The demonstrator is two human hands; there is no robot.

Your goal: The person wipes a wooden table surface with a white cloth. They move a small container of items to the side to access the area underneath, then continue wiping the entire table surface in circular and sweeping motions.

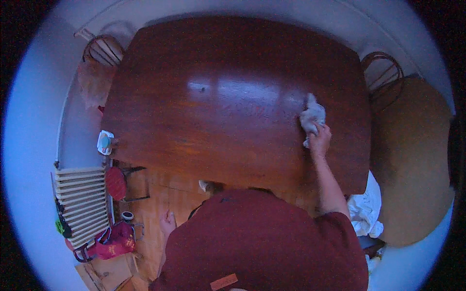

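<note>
A crumpled pale grey cloth (312,118) lies on the dark, reddish-brown wooden table (233,140), toward its right side. My right hand (320,139) grips the cloth's near part and presses it against the tabletop, with the arm stretched forward. Away from the table, my left hand (168,222) hangs low at my left side over the floor. Its fingers are loosely bent and slightly apart, and no object shows in them. A small dark spot (203,89) marks the shiny tabletop left of the middle.
A white container with a blue-green item (105,142) is at the table's left edge. Below stand a white radiator (81,203), a red-seated stool (115,184) and a magenta bag (115,241). A tan oval panel (412,165), white fabric (365,208) and a chair (383,72) are at right.
</note>
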